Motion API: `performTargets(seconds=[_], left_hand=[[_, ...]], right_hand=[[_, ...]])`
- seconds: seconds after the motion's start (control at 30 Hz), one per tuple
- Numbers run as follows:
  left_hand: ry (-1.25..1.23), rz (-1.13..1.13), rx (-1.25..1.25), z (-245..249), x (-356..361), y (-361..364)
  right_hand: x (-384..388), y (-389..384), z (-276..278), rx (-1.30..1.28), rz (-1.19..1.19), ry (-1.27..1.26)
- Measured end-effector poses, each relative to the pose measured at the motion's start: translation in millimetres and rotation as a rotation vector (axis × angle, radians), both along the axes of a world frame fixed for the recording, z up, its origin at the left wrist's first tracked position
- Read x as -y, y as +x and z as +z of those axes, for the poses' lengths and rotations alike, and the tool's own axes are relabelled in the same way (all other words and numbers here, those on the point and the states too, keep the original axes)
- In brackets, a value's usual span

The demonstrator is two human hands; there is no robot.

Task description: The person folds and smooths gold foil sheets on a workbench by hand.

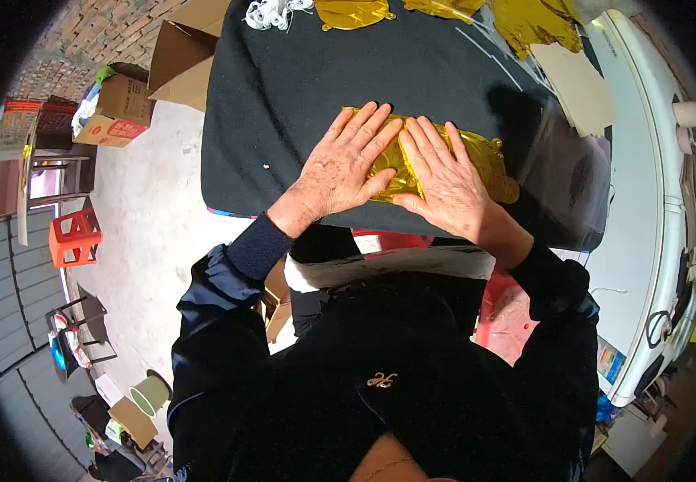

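A flat, shiny gold foil balloon (484, 157), uninflated, lies on the black cloth near the table's front edge. My left hand (344, 165) rests flat on its left part, fingers stretched out and slightly spread. Pressed flat on its middle is my right hand (448, 177), with the thumb pointing toward my left thumb. Both hands are open and hold nothing. Between them some wrinkled foil shows, while the palms hide the rest. The foil's right end, with small rounded tabs, sticks out past my right hand.
More gold foil pieces (536, 24) lie at the table's far edge, beside thin white sticks (488, 56) and a beige card (577, 88). White string (275, 12) is bunched at the far left. Clear plastic (565, 165) lies at right. A red stool (75, 238) and cardboard boxes (125, 108) stand on the left floor.
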State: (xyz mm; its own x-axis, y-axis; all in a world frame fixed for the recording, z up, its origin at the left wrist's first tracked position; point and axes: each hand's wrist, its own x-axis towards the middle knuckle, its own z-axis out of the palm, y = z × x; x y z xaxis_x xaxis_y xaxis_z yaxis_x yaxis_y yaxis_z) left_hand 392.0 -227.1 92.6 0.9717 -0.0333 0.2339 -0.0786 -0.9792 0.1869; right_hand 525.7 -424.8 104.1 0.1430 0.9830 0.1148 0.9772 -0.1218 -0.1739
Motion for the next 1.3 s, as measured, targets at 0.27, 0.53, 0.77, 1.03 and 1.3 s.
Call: performTargets(seconds=[0.27, 0.53, 0.77, 1.03, 1.3], left_hand=[[0.111, 0.177, 0.043, 2, 13, -9], [-0.193, 0.364, 0.194, 8, 33, -41], [-0.11, 0.462, 0.159, 10, 5, -47], [-0.099, 0.44, 0.161, -14, 38, 2], [0.032, 0.404, 0.105, -16, 36, 9]], right_hand=[[0, -3, 0, 0.056, -0.051, -0.023], [0, -5, -4, 0.054, -0.074, -0.026], [-1, -7, 1, -0.008, -0.081, -0.059], [-2, -10, -1, 0.035, -0.107, -0.056], [-3, -25, -10, 0.054, -0.196, -0.01]])
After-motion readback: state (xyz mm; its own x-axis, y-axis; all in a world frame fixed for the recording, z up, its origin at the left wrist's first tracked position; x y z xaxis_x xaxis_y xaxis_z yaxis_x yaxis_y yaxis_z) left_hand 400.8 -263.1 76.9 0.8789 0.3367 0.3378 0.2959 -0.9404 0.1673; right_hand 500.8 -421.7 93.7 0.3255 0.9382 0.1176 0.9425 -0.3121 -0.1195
